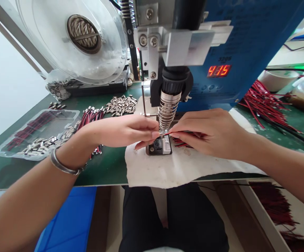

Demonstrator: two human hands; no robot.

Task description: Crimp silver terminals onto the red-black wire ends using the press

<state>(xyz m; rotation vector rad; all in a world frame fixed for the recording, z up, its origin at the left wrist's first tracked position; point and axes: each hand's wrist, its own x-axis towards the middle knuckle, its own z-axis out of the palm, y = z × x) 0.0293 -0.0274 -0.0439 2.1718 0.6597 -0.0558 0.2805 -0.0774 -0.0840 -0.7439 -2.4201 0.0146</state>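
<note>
Below the spring-wrapped soldering iron (169, 105), my two hands meet at a small fixture (159, 147). My left hand (127, 131) is closed in a pinch at a tiny metal connector (161, 133), mostly hidden by the fingertips. My right hand (212, 131) pinches a thin red-and-black wire (167, 134), whose end reaches the connector just under the iron's tip. Beneath the right fingers, several more red and black wires (180, 142) lie on a white cloth (152, 171).
Loose metal connectors (121, 105) are heaped at the back left, beside bundled wires (91, 115). A clear plastic tray (7, 151) holds more of both. Behind stands a blue machine (220, 92) reading 415. Red wires (267, 105) lie at right; a large transparent reel (47, 45) stands at left.
</note>
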